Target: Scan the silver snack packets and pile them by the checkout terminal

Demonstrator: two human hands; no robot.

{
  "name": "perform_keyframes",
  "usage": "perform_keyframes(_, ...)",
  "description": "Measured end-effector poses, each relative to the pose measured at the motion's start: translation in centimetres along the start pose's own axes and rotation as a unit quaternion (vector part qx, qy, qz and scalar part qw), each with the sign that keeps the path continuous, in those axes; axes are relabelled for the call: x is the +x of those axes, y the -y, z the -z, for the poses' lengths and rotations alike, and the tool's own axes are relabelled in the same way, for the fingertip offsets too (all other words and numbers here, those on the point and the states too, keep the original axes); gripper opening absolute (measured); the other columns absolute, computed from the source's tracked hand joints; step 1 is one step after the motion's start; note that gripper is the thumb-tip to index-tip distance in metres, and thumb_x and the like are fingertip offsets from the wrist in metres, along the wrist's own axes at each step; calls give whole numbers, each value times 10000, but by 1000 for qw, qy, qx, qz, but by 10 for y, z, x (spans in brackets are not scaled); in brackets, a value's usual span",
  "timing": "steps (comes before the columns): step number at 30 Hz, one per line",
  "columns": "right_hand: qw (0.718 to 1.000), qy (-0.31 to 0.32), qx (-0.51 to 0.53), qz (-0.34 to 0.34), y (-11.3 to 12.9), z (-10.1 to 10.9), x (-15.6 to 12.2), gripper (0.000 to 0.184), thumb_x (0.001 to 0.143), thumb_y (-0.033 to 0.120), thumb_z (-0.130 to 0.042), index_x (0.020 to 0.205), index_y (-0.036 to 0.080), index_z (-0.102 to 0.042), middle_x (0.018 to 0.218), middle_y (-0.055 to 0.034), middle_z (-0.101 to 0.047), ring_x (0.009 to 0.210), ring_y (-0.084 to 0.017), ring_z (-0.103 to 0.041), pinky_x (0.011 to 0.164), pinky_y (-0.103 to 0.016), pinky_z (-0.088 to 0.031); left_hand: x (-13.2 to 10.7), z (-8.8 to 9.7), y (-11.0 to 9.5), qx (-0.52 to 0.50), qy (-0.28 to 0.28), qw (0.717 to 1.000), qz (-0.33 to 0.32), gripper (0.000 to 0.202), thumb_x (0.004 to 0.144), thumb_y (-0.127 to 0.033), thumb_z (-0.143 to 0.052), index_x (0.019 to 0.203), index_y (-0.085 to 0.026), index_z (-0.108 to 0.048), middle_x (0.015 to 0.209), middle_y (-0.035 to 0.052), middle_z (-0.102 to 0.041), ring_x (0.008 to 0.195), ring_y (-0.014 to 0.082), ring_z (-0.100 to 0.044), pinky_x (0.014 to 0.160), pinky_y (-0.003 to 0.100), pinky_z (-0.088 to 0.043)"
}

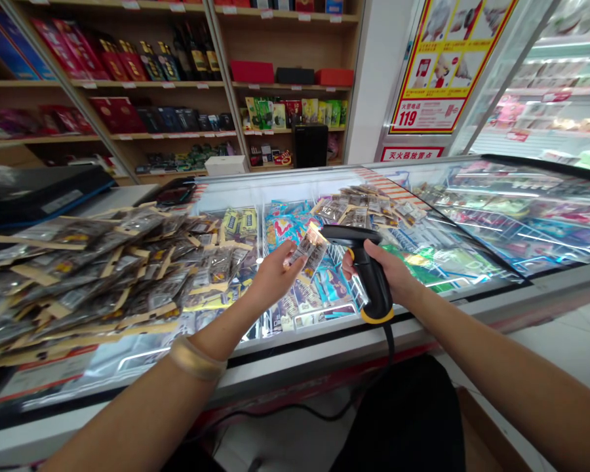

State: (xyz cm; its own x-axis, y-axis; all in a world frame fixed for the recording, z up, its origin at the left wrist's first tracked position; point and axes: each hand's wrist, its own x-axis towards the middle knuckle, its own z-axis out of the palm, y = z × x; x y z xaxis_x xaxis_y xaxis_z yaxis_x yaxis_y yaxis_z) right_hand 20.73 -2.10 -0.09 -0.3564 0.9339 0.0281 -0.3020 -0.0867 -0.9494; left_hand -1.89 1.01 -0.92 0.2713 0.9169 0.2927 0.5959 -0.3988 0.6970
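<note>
My right hand [391,269] is wrapped round the handle of a black and yellow barcode scanner [371,278], whose head faces left. A clear packet with dark contents [313,250] is pinched in my left hand [278,272]. Light from the scanner falls on the packet's upper end, close in front of its nose. To the left lies a big heap of similar packets [142,262] with tan card strips, on the glass top of a chest freezer [319,351]. A smaller pile of such packets [364,206] rests beyond the scanner.
Blue and yellow bags [280,229] show through the freezer glass. A black cable [389,344] hangs from the scanner past the freezer's front edge. A dark phone-like object [176,193] lies at the back left. Shelves [295,85] with boxes and bottles stand behind.
</note>
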Motion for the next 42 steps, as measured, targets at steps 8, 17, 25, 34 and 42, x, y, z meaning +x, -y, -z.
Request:
perform_keyframes(8,1000,-16,14,-1,2,0,-4,427,749,608,-576,710,183,-594,658,-38,-516,654,-181,-497,642,-314,-423,-1,6,-6,-26,-70,997,6,145,802,-321,-522,873,-202,-479,878,35,-606,840,156,-603,812,291,-476)
perform_keyframes(17,999,50,-1,13,-4,-52,24,447,758,604,-572,694,164,-627,663,-38,-514,655,-161,-480,674,-301,-410,-28,98,17,177,-229,956,38,327,817,-297,-488,1092,-191,-628,1120,83,-636,1061,220,-588,997,372,-435)
perform_keyframes(25,995,93,36,-9,-16,-93,50,454,724,612,-610,677,162,-626,651,-22,-518,635,-142,-475,666,-285,-417,-56,95,23,436,-69,896,54,335,860,-292,-441,997,-76,-657,1091,202,-642,1062,325,-573,943,456,-434)
perform_keyframes(34,995,84,39,-22,-23,-85,46,461,756,604,-587,698,147,-612,651,-21,-527,616,-131,-493,649,-283,-410,-61,90,11,467,-124,875,26,445,909,-384,-361,1187,-131,-598,1229,171,-611,1187,348,-491,986,509,-338)
perform_keyframes(42,995,86,52,-16,-18,-83,45,472,723,615,-615,697,143,-617,652,-17,-528,610,-125,-495,653,-276,-417,-43,75,0,437,-84,895,-36,475,911,-416,-384,1303,-180,-509,1354,172,-505,1255,339,-442,1040,510,-301)
